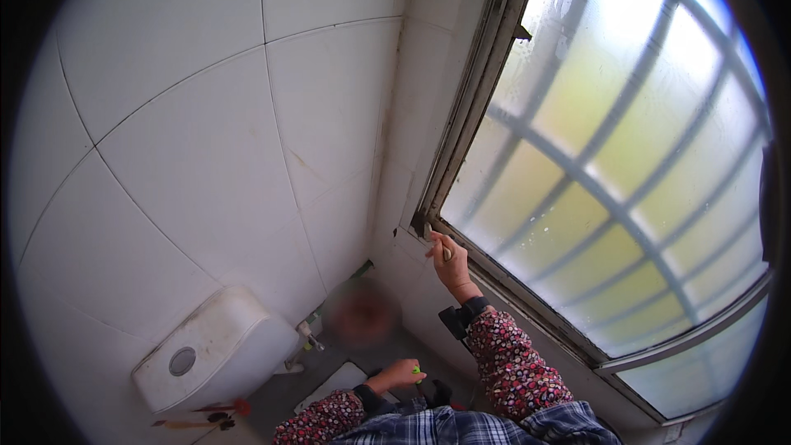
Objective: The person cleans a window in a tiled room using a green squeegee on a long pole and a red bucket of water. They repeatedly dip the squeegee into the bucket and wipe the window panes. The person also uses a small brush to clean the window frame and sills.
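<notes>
My right hand (453,264) is raised to the lower left corner of a window frame (460,167). Its fingers are closed around a small hand tool with a pale handle (447,253). The tool's tip meets the dark, dirty corner of the frame; its exact kind is not clear. My left hand (400,374) is low in front of my body, closed around a tool with a bright green handle (418,371). The rest of that tool cannot be made out. Frosted window glass (593,198) fills the right side, with shadows of bars behind it.
A white toilet cistern (216,352) with a round flush button (182,361) stands at lower left. Below it lie a wooden-handled brush (191,424) and a red tool (240,408). A valve (312,337) projects beside the cistern. White wall tiles (185,167) meet at the corner.
</notes>
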A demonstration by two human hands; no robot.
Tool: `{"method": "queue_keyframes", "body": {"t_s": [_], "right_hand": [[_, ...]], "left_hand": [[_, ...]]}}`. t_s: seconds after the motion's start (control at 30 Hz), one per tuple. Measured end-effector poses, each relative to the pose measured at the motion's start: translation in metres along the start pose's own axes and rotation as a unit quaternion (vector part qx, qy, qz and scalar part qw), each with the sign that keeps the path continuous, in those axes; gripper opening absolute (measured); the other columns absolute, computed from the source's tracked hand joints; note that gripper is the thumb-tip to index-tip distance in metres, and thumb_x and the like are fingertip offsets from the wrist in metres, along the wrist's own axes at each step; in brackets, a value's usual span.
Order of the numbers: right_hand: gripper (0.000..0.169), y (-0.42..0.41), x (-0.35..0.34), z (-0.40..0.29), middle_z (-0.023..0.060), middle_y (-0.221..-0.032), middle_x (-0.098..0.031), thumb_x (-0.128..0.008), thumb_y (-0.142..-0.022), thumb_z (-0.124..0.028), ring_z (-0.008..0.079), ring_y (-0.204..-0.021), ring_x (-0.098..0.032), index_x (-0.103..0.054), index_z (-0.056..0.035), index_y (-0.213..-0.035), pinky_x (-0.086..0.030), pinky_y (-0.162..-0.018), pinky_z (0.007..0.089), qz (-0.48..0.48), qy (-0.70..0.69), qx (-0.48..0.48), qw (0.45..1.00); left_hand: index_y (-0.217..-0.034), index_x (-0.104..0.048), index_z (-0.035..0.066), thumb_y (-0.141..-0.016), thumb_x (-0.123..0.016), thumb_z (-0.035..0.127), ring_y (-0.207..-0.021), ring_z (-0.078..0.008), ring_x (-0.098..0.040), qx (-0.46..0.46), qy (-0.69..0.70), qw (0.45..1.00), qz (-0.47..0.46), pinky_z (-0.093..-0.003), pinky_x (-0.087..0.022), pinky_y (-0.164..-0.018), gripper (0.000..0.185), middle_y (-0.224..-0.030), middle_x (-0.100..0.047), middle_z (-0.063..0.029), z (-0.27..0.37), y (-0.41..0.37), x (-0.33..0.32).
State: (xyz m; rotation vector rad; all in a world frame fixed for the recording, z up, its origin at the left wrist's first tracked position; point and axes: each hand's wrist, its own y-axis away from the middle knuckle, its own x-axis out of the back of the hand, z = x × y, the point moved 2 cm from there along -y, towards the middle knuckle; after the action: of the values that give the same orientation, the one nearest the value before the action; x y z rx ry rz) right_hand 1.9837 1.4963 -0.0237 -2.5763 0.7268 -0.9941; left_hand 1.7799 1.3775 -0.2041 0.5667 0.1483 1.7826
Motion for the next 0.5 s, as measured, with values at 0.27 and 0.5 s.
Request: {"method": "queue_keyframes", "body": {"t_s": [0.27,0.5], "right_hand": [[0.015,-0.019,0.021,-0.050,0.0195,-0.098,-0.063,-0.056,-0.082,0.000,0.0346,-0.088,-0.062,-0.058,0.0003,-0.097,-0.051,-0.074,0.0355,0.071,0.032,0.131,0.988],[0.013,-0.001,0.015,-0.052,0.0194,-0.096,-0.061,-0.056,-0.084,-0.004,0.0364,-0.082,-0.061,-0.058,-0.0008,-0.096,-0.050,-0.068,0.0391,0.041,0.044,0.084,0.995]], "left_hand": [[-0.089,-0.063,0.003,-0.078,-0.064,0.042,-0.074,-0.0349,-0.064,0.011,-0.041,0.998,0.035,-0.0419,-0.050,-0.066,0.041,-0.081,-0.066,-0.0173,0.015,0.009,0.015],[-0.087,-0.064,0.005,-0.078,-0.064,0.043,-0.073,-0.0329,-0.065,-0.029,-0.054,0.995,0.072,-0.0412,-0.050,-0.066,0.039,-0.077,-0.066,-0.0173,-0.013,-0.002,0.001]]}}
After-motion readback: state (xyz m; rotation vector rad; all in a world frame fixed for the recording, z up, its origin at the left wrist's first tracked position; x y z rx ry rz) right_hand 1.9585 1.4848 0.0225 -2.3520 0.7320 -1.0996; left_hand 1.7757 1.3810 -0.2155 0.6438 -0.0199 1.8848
